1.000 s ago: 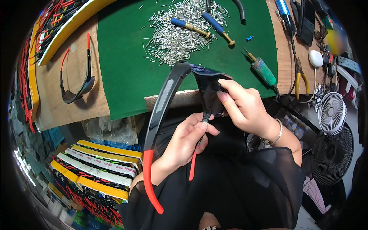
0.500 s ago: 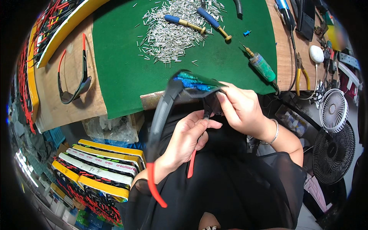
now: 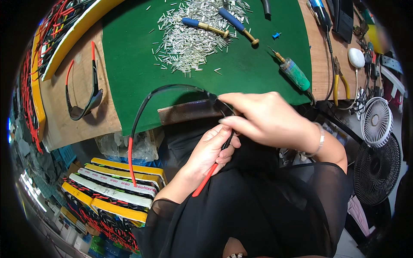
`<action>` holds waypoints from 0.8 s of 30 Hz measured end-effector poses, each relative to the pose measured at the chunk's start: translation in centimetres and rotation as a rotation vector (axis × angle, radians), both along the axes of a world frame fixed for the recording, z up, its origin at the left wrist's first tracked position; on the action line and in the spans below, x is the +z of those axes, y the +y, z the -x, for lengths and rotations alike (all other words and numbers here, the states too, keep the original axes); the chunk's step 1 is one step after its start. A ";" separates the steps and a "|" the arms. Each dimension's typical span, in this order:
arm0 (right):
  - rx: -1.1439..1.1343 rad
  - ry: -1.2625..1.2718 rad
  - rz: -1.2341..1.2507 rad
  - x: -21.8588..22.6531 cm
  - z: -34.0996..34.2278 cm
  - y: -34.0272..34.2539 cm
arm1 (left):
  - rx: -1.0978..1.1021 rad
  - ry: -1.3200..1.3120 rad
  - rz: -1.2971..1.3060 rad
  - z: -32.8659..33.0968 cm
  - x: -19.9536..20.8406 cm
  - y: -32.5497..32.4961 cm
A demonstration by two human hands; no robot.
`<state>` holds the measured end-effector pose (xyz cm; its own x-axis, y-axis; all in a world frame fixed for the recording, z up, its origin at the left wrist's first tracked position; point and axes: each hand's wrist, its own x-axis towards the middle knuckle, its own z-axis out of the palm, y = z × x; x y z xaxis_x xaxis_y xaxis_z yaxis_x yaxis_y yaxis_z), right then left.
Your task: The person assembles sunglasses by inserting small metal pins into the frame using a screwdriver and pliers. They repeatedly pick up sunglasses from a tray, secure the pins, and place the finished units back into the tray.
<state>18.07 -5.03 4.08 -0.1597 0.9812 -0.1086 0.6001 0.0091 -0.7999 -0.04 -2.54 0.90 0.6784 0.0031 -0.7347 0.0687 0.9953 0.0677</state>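
Note:
A pair of sunglasses (image 3: 212, 98) with black temples and red tips is held over my lap, at the near edge of the green mat (image 3: 129, 88). My left hand (image 3: 210, 150) is closed round one temple, whose red tip (image 3: 205, 179) sticks out below the fingers. Across the front of the frame, near a hinge, my right hand (image 3: 269, 114) pinches with thumb and forefinger; it hides most of the lens area. The other temple (image 3: 137, 114) arcs out to the left, its red end hanging down.
On the mat lie a heap of small metal pins (image 3: 189, 45), two blue-handled screwdrivers (image 3: 232, 19) and a green-handled pointed tool (image 3: 294, 74). Other sunglasses (image 3: 86, 105) rest on the board at left. Yellow-edged racks (image 3: 124, 170) stand lower left; pliers (image 3: 340, 81) and fans (image 3: 374, 122) are right.
The sunglasses have turned, so the blue-green lens no longer shows and the free temple has swung up and left. My right hand has shifted left, closer to my left hand.

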 end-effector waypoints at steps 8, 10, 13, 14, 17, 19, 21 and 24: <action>-0.686 -0.755 -0.084 -0.9 -12.6 -5.1 | 0.218 -0.176 0.339 0.7 -1.3 1.2; -0.621 -0.875 -0.142 -3.2 -12.7 -6.3 | 0.212 -0.169 0.333 0.5 -1.2 1.4; -0.722 -0.900 -0.119 -4.0 -12.6 -6.2 | 0.177 -0.122 0.244 0.6 -0.9 1.4; -0.750 -0.920 -0.110 -4.1 -12.7 -6.1 | 0.157 -0.101 0.202 0.7 -0.7 1.4; -0.700 -0.957 -0.267 -3.3 -12.9 -5.7 | 0.130 -0.055 -0.004 0.9 0.1 1.4; -0.747 -0.942 -0.329 -2.3 -13.4 -5.1 | 0.116 -0.005 -0.135 0.6 0.3 1.4; -0.756 -0.896 -0.290 -2.5 -15.0 -5.5 | 0.122 0.018 -0.183 0.6 0.3 1.3; -0.931 -0.730 -0.168 -2.6 -16.5 -7.1 | 0.146 0.012 -0.229 0.6 0.6 1.2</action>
<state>34.61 -12.18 1.45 0.6661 0.6979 0.2630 0.7441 -0.5982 -0.2975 -0.65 -1.29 1.49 0.6496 0.2671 -0.7118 -0.0721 0.9537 0.2921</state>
